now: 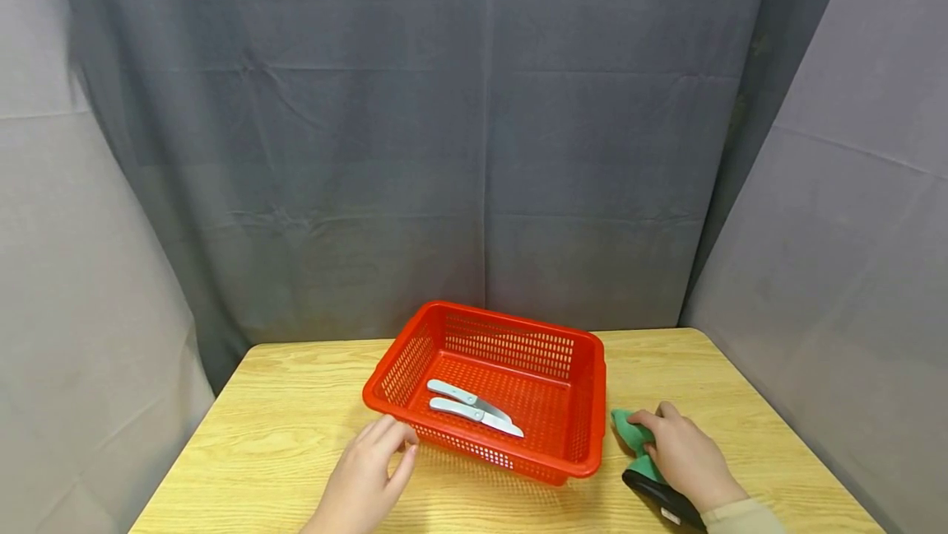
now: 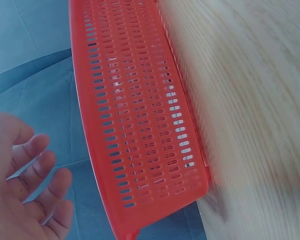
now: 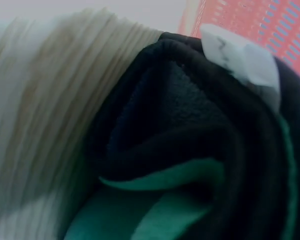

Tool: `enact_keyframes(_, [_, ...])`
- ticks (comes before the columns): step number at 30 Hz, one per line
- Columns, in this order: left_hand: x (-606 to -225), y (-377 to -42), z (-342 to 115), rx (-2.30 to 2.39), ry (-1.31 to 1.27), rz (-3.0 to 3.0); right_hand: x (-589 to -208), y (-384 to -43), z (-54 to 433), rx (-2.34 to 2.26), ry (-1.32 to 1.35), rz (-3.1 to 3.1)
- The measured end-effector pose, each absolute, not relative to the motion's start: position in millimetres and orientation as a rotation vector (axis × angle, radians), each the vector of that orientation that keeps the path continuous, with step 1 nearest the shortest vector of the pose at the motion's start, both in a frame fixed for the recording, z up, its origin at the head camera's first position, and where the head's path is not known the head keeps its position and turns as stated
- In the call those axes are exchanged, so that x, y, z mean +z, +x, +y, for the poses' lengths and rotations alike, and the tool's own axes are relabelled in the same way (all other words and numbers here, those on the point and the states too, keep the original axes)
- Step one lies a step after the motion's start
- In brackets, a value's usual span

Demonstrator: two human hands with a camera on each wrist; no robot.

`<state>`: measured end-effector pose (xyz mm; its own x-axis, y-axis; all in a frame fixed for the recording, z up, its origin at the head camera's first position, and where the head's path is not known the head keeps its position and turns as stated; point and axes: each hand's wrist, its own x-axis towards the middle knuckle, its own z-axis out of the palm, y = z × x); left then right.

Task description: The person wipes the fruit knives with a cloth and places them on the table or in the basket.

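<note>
My right hand (image 1: 687, 453) grips a soft green cloth article (image 1: 631, 434) with a black cuff-like end (image 1: 662, 499) on the table, right of the basket. Close up in the right wrist view, its black hemmed opening (image 3: 170, 100) gapes and a white tag (image 3: 245, 57) sticks out; whether it is a glove I cannot tell. Beside the front left rim of a red plastic basket (image 1: 592, 402), my left hand (image 1: 368, 468) hovers with loosely bent fingers and nothing in them. Inside that basket lie two white-handled knives, one behind (image 1: 452, 391) and one in front (image 1: 457, 409).
A light wood-grain table (image 1: 244, 435) carries the basket, which stands slightly turned. Grey cloth (image 1: 370, 147) hangs behind the table, and paler cloth (image 1: 837, 271) closes off the right side, with more on the left.
</note>
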<state>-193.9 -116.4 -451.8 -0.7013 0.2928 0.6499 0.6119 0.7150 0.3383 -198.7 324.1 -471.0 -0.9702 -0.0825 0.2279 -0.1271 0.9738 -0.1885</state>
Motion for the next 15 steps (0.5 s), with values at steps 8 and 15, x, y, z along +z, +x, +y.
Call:
enact_keyframes(8, [-449.5, -192.9, -116.4, -0.717, -0.671, -2.372, -468.6, -204.7, 324.8, 0.285, 0.131, -3.015])
enact_keyframes(15, [-444.4, -190.3, -117.1, -0.668, -0.598, -2.447, -457.7, -206.1, 325.3, 0.273, 0.107, -3.087])
